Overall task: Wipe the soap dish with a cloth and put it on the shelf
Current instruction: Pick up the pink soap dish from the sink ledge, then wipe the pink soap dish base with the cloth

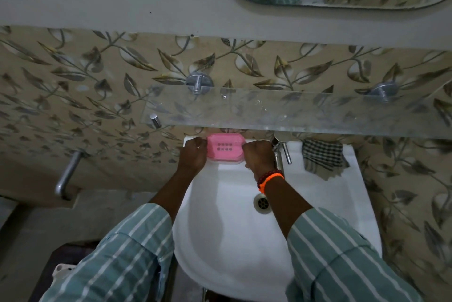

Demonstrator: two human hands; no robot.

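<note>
At the far left a metal pipe (66, 177) is jutting from the leaf-patterned wall, well clear of the work. Moving inward, the left hand (192, 155) is pinching the left end of the pink soap dish (225, 147), fingers curled over its edge, while the dish is sitting at the back rim of the white basin (318, 199), just under the front edge of the glass shelf (281, 112). The right hand (259, 156) is gripping the dish's right end in the same curled way, knuckles close beside the tap (281, 152). Further right, the checked cloth (322, 157) is lying untouched on the basin's ledge, so the wiping is probably not yet started. The risks are looking plain: the dish may be wet or soapy, and thin end-pinches could be letting it slip into the bowl; lifting it straight up would be knocking it against the shelf's underside, since the shelf is overhanging it; and the right hand is crowding the tap. One hand will also be needing to let go for the cloth, leaving a one-ended hold.
</note>
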